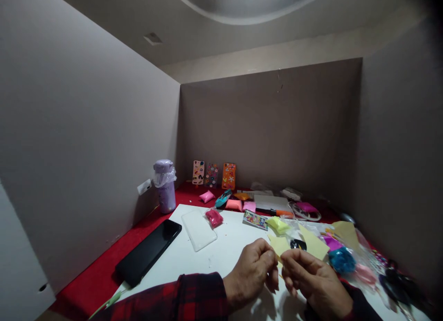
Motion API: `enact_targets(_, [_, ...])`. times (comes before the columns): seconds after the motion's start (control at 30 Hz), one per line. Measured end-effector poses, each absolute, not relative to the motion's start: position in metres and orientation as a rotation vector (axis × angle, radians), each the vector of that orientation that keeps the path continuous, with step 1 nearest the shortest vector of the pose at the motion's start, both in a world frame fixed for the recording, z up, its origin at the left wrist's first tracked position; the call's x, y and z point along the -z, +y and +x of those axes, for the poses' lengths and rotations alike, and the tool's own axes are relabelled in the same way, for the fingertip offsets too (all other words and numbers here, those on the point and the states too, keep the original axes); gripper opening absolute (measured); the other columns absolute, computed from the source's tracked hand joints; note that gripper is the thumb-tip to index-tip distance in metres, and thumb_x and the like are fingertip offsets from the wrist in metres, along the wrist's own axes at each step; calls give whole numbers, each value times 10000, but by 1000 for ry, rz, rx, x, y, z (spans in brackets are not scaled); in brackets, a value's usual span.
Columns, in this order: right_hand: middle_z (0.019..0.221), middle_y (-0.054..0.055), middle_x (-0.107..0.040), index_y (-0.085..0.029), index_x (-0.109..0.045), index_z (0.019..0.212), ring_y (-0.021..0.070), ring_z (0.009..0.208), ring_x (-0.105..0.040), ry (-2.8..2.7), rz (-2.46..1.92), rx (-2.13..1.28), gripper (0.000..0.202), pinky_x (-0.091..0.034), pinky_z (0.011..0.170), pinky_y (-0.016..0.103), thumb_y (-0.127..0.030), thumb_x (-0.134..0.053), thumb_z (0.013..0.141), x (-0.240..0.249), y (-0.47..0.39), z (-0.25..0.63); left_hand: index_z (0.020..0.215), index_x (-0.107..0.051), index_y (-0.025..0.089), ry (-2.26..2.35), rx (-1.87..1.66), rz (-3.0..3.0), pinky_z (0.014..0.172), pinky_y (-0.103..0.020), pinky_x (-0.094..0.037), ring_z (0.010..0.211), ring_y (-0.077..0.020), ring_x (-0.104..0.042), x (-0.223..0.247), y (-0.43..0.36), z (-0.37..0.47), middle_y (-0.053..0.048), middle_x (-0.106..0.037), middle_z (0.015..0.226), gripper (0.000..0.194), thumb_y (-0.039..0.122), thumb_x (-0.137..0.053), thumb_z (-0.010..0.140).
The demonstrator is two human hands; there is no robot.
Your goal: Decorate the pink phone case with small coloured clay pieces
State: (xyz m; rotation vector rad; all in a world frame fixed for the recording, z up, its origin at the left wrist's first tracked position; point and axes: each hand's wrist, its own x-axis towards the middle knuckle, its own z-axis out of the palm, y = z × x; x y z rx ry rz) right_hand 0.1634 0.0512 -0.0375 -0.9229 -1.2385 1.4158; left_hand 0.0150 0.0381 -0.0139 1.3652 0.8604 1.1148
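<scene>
My left hand (254, 271) and my right hand (311, 277) are close together above the white board (194, 265). Their fingers are pinched, with the fingertips nearly touching. Whatever lies between the fingers is too small or hidden to name. Just behind the fingertips are pale yellow paper pieces (313, 242) and a small black item (298, 244). A clear phone case (199, 231) lies flat to the left, with a red clay packet (214, 217) at its upper right corner. Behind my hands are a yellow packet (278, 225) and a small colourful box (255, 220).
A black phone (148, 252) lies at the left, near a purple bottle (166, 187). Three decorated cases (229, 175) lean at the back. Coloured packets (234, 205) and a marker (282, 213) lie behind the board. Plastic bags, a blue bundle (342, 260) and scissors (398, 284) crowd the right.
</scene>
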Motion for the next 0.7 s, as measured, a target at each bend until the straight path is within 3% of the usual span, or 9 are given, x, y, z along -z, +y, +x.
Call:
enact_targets(0.23, [521,-40,-519,-170,-593,771,79,403,-446,-1277,-870,-1387,430,-337,391,195,-593,-652,719,38,46,158,614,-453,173,901,-1166,1393,430,-203,-318,384,-72,-423,16,41,13,39,-481,433,284,380,-529,793])
enact_targets(0.43, [465,-55,-427,-178,-510,603,77,418,-384,-1574,-964,-1091,456,-308,416,199,-577,-531,823,46,43,159,662,-472,172,903,-1253,1348,407,-190,-293,406,-60,-386,13,38,15,69,-456,478,125,199,-592,680])
enact_targets(0.53, [487,-45,-452,-186,-522,611,92,429,-416,-1668,-999,-975,449,-332,421,210,-580,-519,824,47,42,161,676,-500,162,882,-1227,1330,373,-187,-268,374,-57,-368,10,35,16,66,-458,461,101,219,-583,688])
enact_targets(0.7, [538,-19,-518,-198,-596,669,122,473,-488,-1760,-956,-777,379,-381,478,234,-523,-514,845,43,42,165,643,-489,165,876,-1188,1300,359,-185,-319,356,-64,-426,9,35,18,44,-518,467,224,280,-680,630])
